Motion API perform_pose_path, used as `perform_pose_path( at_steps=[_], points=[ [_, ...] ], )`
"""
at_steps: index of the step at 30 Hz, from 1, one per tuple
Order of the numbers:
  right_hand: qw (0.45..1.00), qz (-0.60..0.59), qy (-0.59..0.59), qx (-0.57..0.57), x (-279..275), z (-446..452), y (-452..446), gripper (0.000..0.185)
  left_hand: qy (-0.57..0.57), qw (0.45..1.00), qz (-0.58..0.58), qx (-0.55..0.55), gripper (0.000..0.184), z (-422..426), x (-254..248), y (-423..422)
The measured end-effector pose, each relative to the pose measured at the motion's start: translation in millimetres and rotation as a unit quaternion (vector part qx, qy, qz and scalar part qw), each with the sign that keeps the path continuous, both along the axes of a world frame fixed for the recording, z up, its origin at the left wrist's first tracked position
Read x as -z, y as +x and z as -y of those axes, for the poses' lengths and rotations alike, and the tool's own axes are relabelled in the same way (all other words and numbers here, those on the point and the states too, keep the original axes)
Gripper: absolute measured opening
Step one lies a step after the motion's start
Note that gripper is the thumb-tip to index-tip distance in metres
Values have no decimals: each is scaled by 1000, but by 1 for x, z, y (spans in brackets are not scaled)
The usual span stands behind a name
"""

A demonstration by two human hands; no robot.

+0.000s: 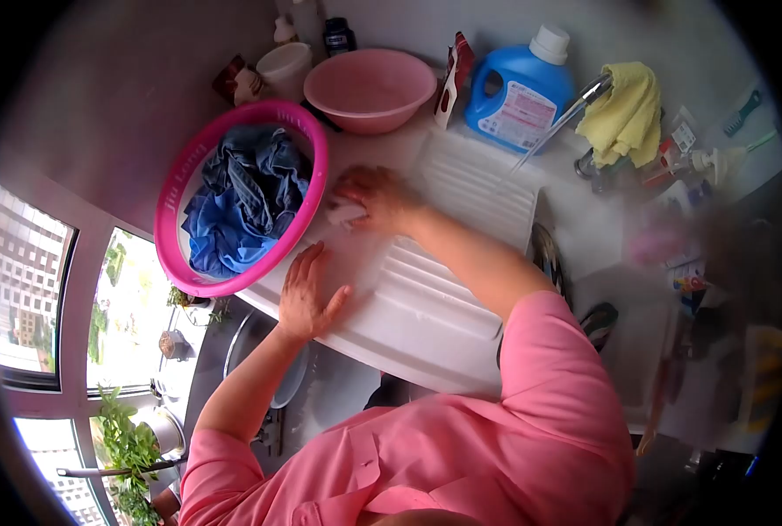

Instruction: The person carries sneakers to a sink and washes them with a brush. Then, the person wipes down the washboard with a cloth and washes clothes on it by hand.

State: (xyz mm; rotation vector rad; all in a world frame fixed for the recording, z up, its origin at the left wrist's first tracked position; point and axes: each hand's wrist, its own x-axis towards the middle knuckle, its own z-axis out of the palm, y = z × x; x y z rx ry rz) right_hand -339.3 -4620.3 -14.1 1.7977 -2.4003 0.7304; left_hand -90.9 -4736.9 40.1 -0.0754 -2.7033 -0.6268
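My left hand point(310, 298) lies palm down with its fingers spread on the white washboard counter point(391, 324), near the basin's edge. Beyond it, my right hand point(380, 200) is curled over a small pale pinkish piece point(347, 214), pressed to the smooth part beside the ridges. Blur hides whether this is soap or cloth. Left of both hands, a bright pink-rimmed basin point(319, 180) holds dark blue jeans point(255, 180) and a lighter blue garment point(228, 232).
Along the back stand a pale pink bowl point(369, 88), a white tub point(284, 66) and a blue detergent jug point(518, 92). A yellow cloth point(623, 114) hangs over the faucet point(566, 118). Windows and a potted plant point(123, 447) are at the left.
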Motion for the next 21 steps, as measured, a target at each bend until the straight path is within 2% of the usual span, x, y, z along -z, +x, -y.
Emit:
perform_pose_path(
  at_steps=[1, 3, 4, 6, 9, 10, 14, 15, 17, 19, 20, 21],
  points=[
    [1000, -1, -20, 16, 22, 11, -31, 56, -9, 1000, -2, -11, 62, 0, 1, 2],
    [978, -106, 48, 174, -17, -10, -49, 57, -20, 1000, -5, -12, 62, 1, 3, 2],
    [976, -106, 47, 182, -24, -23, -55, 57, -10, 1000, -6, -14, 61, 2, 4, 1],
    [971, -25, -100, 217, -32, -53, -62, 56, -10, 1000, 0, -18, 58, 2, 2, 0],
    [954, 23, -64, 291, -30, -100, -63, 51, -17, 1000, -6, -2, 56, 3, 4, -1],
    [955, 37, -13, 293, -29, -114, -69, 56, -6, 1000, -17, 0, 55, 2, 3, -1],
    [945, 26, -5, 326, -24, -161, -67, 56, 4, 1000, -21, 8, 53, -5, -6, -2],
    [930, 22, 0, 366, -24, -175, -61, 55, 4, 1000, -23, 13, 53, -3, -3, -1],
    [911, 12, 6, 413, -25, -205, -54, 53, -65, 997, -38, 20, 53, 0, 8, -3],
    [895, -4, 13, 445, -28, -233, -50, 52, -91, 995, -30, 37, 53, -17, -9, -12],
    [893, -5, 13, 450, -29, -245, -48, 52, -128, 987, -35, 91, 51, -27, -17, -22],
    [871, 87, -77, 478, -29, -257, -46, 52, -164, 975, -38, 144, 49, -40, -23, -33]
  ],
)
